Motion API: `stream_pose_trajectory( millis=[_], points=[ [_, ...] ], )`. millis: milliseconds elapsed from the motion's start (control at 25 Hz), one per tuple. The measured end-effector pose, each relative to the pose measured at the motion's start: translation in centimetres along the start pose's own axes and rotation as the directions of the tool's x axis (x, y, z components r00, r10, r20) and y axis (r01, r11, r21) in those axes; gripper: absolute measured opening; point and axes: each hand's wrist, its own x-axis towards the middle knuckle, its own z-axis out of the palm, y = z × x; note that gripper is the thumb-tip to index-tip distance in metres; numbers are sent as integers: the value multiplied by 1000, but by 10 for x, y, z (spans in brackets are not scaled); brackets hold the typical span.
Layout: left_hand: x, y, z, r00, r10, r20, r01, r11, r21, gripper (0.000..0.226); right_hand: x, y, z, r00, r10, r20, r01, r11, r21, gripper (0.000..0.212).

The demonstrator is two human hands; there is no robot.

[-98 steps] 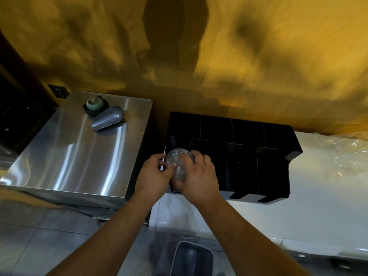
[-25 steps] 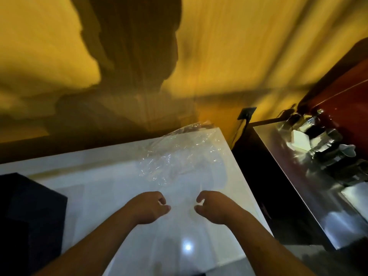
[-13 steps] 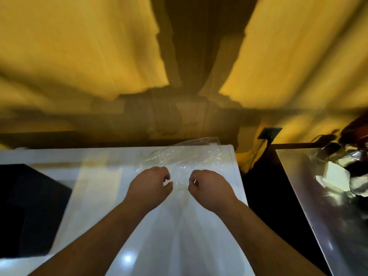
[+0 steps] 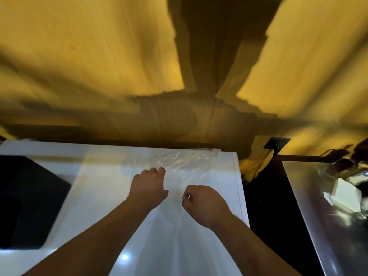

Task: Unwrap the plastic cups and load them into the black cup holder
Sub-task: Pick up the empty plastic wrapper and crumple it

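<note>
Handling: the clear plastic wrap (image 4: pixel 179 162) is thin film, very light, limp, slippery and prone to cling; it will crumple rather than hold shape. Best hold is a pinch at a free edge or a gathered fold, not a flat press. Any cups inside would be light and thin-walled, so squeeze gently.

Appearance: wrap is transparent, creased, with glints; it lies near-flat at the far right end of the white counter (image 4: pixel 103 176), against the back edge. No cup shapes can be made out in it; view is blurred, so contents uncertain.

Left hand (image 4: pixel 148 189): palm down, fingers curled, fingertips (image 4: pixel 157 170) at the near edge of the wrap; appears to be touching it, grip not confirmed. Right hand (image 4: pixel 203 204): closed in a loose fist just beside it, short of the wrap, nothing visibly held.

Black cup holder (image 4: pixel 29 202): at left on same counter, well apart from wrap.
</note>
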Motion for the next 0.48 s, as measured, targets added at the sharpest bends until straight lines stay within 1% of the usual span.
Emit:
stream_pose_trajectory(
  millis=[120,200,240,320,360,400,440,480],
  points=[
    [-11,-7,2,999,-42,-20,40,992,-116,46,3,-6,16,983,126,130,-131,991,33,33],
    [-21,-11,-2,994,-107,-22,99,970,-221,39,7,-13,24,948,227,223,-255,961,104,53],
    [-25,-14,-5,989,-145,-21,134,954,-269,38,11,-19,27,924,275,267,-330,925,188,67],
    [-34,-21,-10,984,-179,-21,161,924,-346,40,17,-37,30,885,314,344,-440,806,395,99],
    [-38,-25,-11,987,-158,-17,140,911,-388,41,20,-47,31,873,317,372,-475,729,493,113],
    [-42,-30,-12,993,-121,-3,107,890,-443,41,23,-57,32,864,318,391,-499,647,577,122],
    [-46,-35,-12,997,-74,27,78,855,-514,41,25,-66,33,857,318,406,-515,565,645,123],
    [-49,-40,-13,997,-24,67,59,805,-590,43,27,-73,34,853,315,417,-522,488,699,116]
  ],
)
